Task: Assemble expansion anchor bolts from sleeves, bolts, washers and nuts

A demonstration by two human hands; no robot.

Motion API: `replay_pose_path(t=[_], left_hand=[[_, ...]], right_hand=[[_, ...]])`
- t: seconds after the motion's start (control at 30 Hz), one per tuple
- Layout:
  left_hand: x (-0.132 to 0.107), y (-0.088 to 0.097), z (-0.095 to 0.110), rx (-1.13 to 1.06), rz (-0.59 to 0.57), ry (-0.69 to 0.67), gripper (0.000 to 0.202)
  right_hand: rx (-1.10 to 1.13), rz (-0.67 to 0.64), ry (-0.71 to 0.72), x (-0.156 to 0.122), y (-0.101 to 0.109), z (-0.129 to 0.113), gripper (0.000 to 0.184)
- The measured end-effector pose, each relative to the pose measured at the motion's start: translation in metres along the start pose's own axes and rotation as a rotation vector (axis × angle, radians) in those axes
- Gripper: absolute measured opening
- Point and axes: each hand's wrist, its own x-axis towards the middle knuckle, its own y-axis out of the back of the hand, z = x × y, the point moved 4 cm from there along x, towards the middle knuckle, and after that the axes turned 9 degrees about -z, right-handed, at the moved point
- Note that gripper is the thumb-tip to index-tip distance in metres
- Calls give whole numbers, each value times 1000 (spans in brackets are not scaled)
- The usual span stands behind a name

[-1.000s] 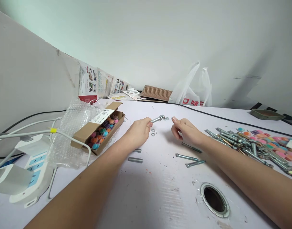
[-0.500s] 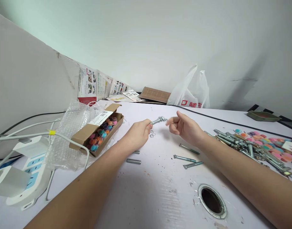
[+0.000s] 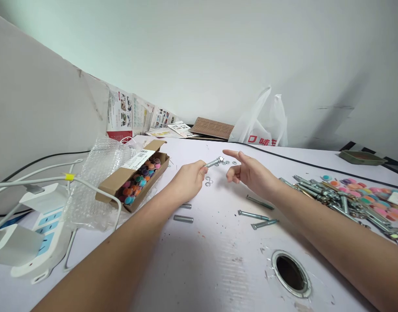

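Note:
My left hand (image 3: pixel 190 178) is closed around the shank of a silver bolt (image 3: pixel 213 163), whose nut end points right, a little above the white table (image 3: pixel 215 260). My right hand (image 3: pixel 249 172) hovers just right of the bolt's tip with the index finger stretched toward it and the other fingers curled; nothing shows in it. Small washers (image 3: pixel 208 181) lie on the table under the bolt, and a few small nuts (image 3: pixel 230 162) sit just beyond its tip.
Loose bolts (image 3: pixel 257 214) and short metal sleeves (image 3: pixel 183 218) lie near my forearms. A pile of bolts and coloured discs (image 3: pixel 355 197) fills the right. A cardboard box of coloured discs (image 3: pixel 135 180) on bubble wrap, a power strip (image 3: pixel 36 234) and a table hole (image 3: pixel 291 273) are close.
My right hand rose from the table to the bolt's tip in a pinch, then opened with its index finger stretched out. The left hand kept holding the bolt in place.

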Motion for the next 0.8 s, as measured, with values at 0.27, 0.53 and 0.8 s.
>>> replay_pose_path(t=[0.27, 0.53, 0.8], left_hand=[[0, 4, -4, 21, 6, -9, 26], [-5, -10, 13, 7, -155, -138, 29], [-13, -16, 14, -41, -220, -18, 54]], right_hand=[[-121, -33, -35, -1, 5, 2, 63], [-774, -128, -112, -8, -13, -19, 40], [-1230, 417, -391, -98, 95, -46, 43]])
